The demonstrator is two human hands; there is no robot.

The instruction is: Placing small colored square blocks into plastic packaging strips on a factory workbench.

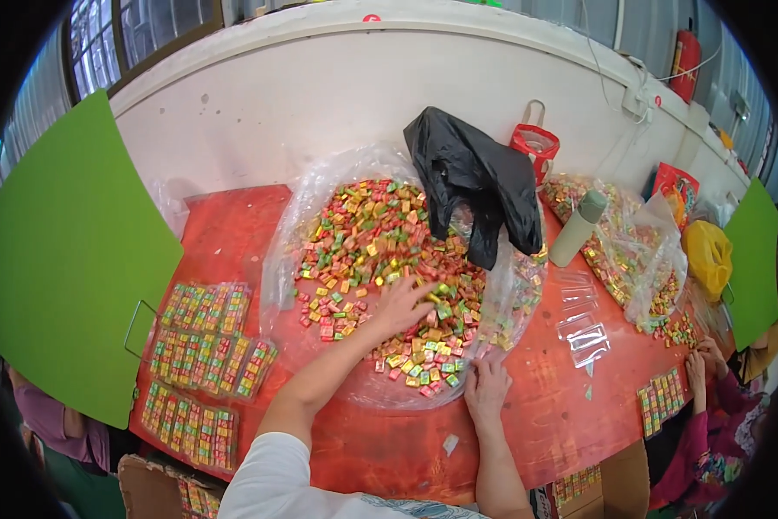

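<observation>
Red-green-gold wrapped blocks [376, 225], left hand [402, 304] splayed atop, right hand [488, 387], grip unclear, black bag [471, 169] near far edge of bench [558, 415]

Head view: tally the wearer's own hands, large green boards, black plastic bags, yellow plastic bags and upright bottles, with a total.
Wearer's hands: 2
Large green boards: 2
Black plastic bag: 1
Yellow plastic bag: 1
Bottle: 1
Total: 7

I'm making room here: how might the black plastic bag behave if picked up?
The black bag likely flops: its sheet hangs creased. It looks light for its size, being crumpled film, though any contents are hidden. Its lower ends could nudge wrapped pieces, which lie loose nearby.
</observation>
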